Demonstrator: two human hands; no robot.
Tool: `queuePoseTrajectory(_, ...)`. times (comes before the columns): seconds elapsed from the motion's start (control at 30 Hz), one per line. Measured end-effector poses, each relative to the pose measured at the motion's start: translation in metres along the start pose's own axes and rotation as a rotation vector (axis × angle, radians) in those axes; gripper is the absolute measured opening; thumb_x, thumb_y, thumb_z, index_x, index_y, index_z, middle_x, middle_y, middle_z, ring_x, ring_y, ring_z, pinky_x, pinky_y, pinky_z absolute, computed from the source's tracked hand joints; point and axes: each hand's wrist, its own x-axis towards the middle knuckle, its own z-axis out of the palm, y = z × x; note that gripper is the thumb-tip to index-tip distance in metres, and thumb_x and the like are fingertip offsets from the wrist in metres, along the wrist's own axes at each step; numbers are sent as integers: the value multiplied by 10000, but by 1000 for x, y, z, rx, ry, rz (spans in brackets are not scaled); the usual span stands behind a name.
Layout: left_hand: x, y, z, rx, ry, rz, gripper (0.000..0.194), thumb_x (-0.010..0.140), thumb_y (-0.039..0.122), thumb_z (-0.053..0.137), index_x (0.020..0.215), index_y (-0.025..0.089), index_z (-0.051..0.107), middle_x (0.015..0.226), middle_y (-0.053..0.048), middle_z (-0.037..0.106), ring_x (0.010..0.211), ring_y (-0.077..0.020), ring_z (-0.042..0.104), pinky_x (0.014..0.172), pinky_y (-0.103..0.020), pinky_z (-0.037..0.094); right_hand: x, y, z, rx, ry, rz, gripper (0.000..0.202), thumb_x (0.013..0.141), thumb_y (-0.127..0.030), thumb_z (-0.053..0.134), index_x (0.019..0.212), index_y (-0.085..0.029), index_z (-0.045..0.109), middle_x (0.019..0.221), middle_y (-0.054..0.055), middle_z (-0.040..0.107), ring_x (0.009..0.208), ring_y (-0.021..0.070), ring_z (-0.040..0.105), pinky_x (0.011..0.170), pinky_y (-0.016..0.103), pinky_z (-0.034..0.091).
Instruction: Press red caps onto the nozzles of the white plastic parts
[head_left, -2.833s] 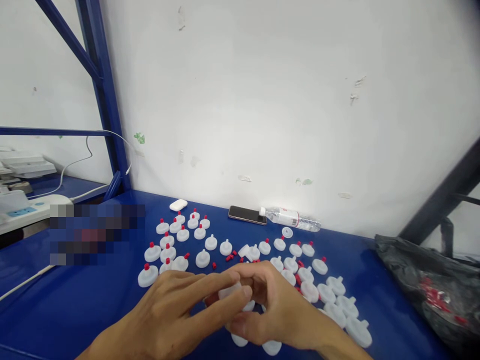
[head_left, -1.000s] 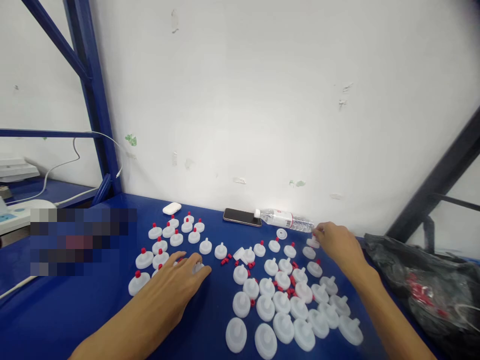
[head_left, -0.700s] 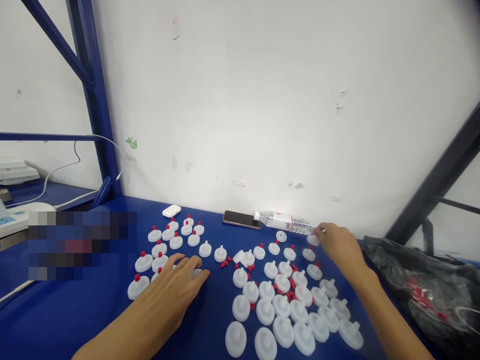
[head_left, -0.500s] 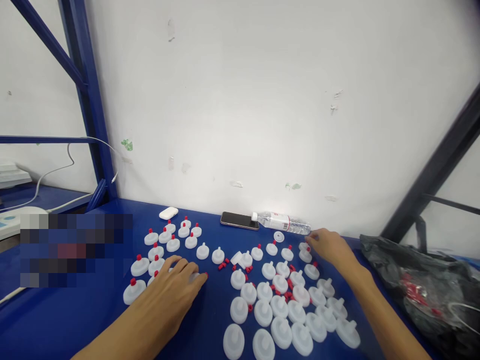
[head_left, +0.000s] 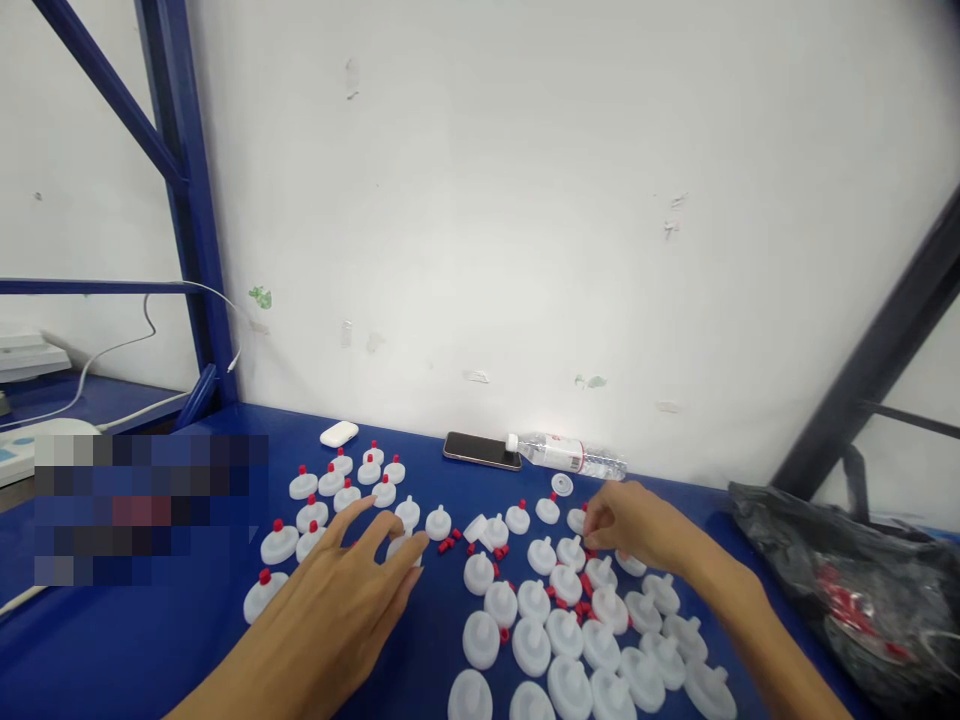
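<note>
Several white round caps with spouts stand on the blue table [head_left: 187, 640]; some, such as a cap at the left [head_left: 280, 542], carry red tips. My left hand [head_left: 352, 580] reaches over the left group with fingers spread, its fingertips beside a white cap [head_left: 405, 549] that they partly cover. At the right, my right hand [head_left: 626, 522] has its fingers pinched together low over the back of the right group; what they hold, if anything, is hidden. Loose red tips [head_left: 448, 542] lie between the groups and among the right-hand caps.
Along the wall lie a phone [head_left: 482, 450], a clear bottle [head_left: 570, 454] and a white case [head_left: 339, 434]. A dark plastic bag [head_left: 840, 570] with red pieces sits at the right edge. A white power strip [head_left: 67, 440] and cables are at the left.
My right hand has moved left and nearer, from the bottle's end to over the caps. My left hand's fingers have spread and shifted slightly right. The view has tilted a little.
</note>
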Motion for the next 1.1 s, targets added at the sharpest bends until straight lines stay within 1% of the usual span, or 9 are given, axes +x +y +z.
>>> queuePoseTrajectory(0.13, 3, 1, -4, -19, 76, 5, 377, 997, 89, 354, 1038, 239, 697, 1014, -36, 711, 995, -243, 662, 948, -393, 514, 0, -3, 1, -56, 9, 21, 188, 688, -76, 697, 652, -238, 786, 652, 2, 759, 564, 177, 686, 547, 242, 392)
queuePoseTrajectory(0.27, 4, 1, -6, 1, 39, 21, 419, 964, 60, 356, 1095, 238, 712, 1008, -58, 730, 962, -261, 688, 824, -379, 554, -1, -5, 4, -74, 31, 4, 224, 675, -29, 685, 622, -233, 759, 674, -2, 763, 620, 185, 702, 553, 247, 363)
queuePoseTrajectory(0.33, 1, 1, -4, -24, -12, -32, 441, 955, 60, 357, 1187, 246, 683, 1050, -73, 731, 980, -276, 698, 785, -383, 580, -1, -5, 4, -56, 60, -10, 192, 718, -52, 679, 655, -222, 746, 711, 7, 770, 629, 188, 704, 563, 256, 372)
queuePoseTrajectory(0.47, -3, 2, 4, -71, -67, -92, 400, 955, 116, 425, 1243, 297, 635, 1106, -68, 715, 947, -300, 706, 684, -396, 606, -4, -12, -3, 51, 92, -81, 130, 864, -161, 621, 775, -205, 705, 710, 2, 755, 559, 170, 689, 574, 267, 436)
queuePoseTrajectory(0.57, -4, 4, 6, -89, -24, -79, 386, 950, 153, 480, 1308, 257, 578, 1118, -56, 718, 935, -283, 694, 762, -403, 612, -11, -29, -9, 169, 105, -185, 140, 940, -295, 596, 873, -220, 694, 829, -2, 768, 630, 163, 716, 639, 268, 510)
queuePoseTrajectory(0.67, -1, 5, 0, -138, 55, -90, 412, 943, 147, 495, 1346, 223, 540, 1152, -53, 713, 938, -250, 671, 808, -368, 592, -19, -52, -8, 329, 146, -304, 182, 930, -400, 647, 919, -238, 729, 844, 2, 761, 666, 176, 708, 635, 280, 515)
queuePoseTrajectory(0.83, 5, 7, -9, -230, 111, -49, 301, 939, 70, 446, 1064, 249, 654, 1031, -42, 684, 819, -216, 633, 710, -350, 560, -33, -89, 12, 477, 121, -464, 121, 878, -351, 737, 857, -239, 778, 766, -2, 766, 633, 155, 642, 595, 263, 457)
queuePoseTrajectory(1.0, -2, 8, 13, -180, 230, -35, 384, 917, 110, 479, 1223, 281, 637, 1061, -61, 635, 744, -200, 583, 597, -305, 489, -43, -109, 34, 564, 32, -511, 74, 821, -281, 806, 883, -244, 792, 741, -34, 757, 596, 114, 602, 585, 232, 426)
queuePoseTrajectory(1.1, -9, 6, 27, -152, 239, -15, 454, 882, 145, 573, 1299, 320, 611, 1078, -59, 638, 779, -221, 580, 596, -303, 470, -43, -114, 43, 599, 10, -477, 89, 792, -211, 810, 869, -246, 785, 730, -55, 743, 594, 97, 586, 579, 205, 426)
